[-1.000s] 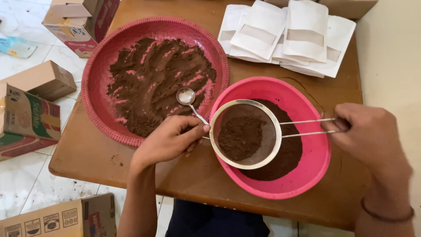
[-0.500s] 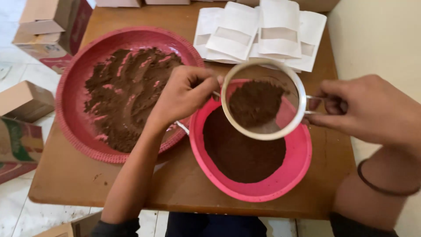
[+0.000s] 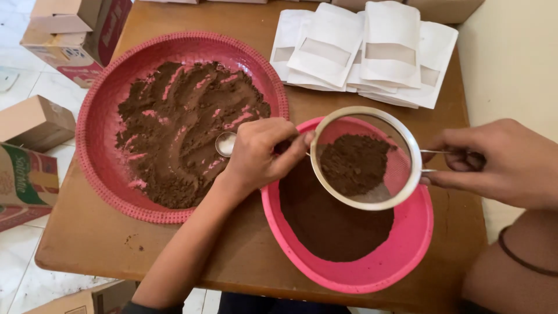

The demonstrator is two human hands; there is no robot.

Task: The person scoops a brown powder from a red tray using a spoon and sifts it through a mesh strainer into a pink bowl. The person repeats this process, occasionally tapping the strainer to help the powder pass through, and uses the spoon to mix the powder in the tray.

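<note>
Brown wooden counter (image 3: 87,238), worn and dusted with a few dark crumbs near the front left corner. White marbled tile floor (image 3: 23,285) on the left, strewn with cardboard boxes (image 3: 35,119), some plain, some printed in red and green. Pale cream floor (image 3: 511,70) along the right side. Even, soft daylight, without hard shadows.

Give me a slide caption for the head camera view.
Right hand holds sieve of brown powder over pink bowl; left hand grips spoon.
</note>
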